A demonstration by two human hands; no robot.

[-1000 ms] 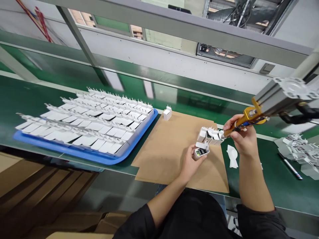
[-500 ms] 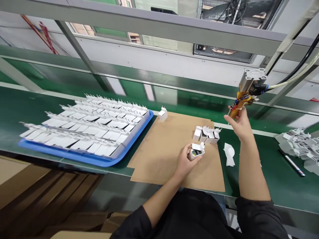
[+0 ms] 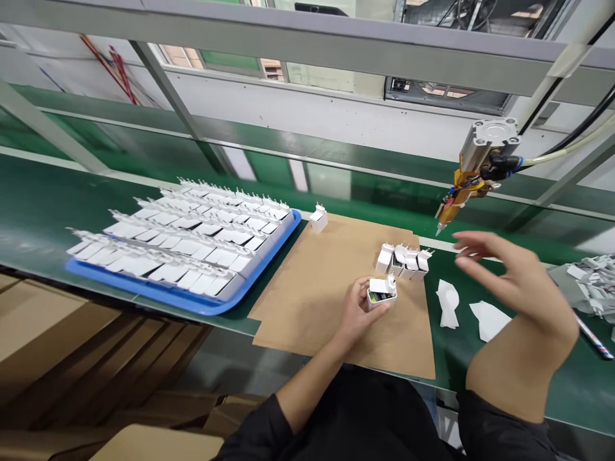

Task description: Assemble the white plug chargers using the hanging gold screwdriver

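My left hand (image 3: 359, 312) grips a white power adapter (image 3: 382, 296) over the brown cardboard sheet (image 3: 307, 301). Its lid with the plug stands partly raised, and dark and yellow-green parts show inside. Fingers apart and holding nothing, my right hand (image 3: 514, 269) is in the air over the right part of the bench. Above and left of it hangs a dispensing tool (image 3: 456, 198) with a yellow body and a nozzle pointing down. Several white adapters (image 3: 407, 262) stand in a row behind the held one. A single adapter (image 3: 318, 219) stands at the sheet's far left corner.
A blue tray (image 3: 202, 306) on the left carries rows of adapters. Two white paper pieces (image 3: 448, 304) lie right of the cardboard. At the far right are a heap of white plastic parts (image 3: 593, 282) and a striped pen (image 3: 596, 339). Hoses run up from the tool.
My right hand has let go of the dispensing tool and moved right and down, away from it. The tool now hangs free. My left hand keeps the adapter in nearly the same place.
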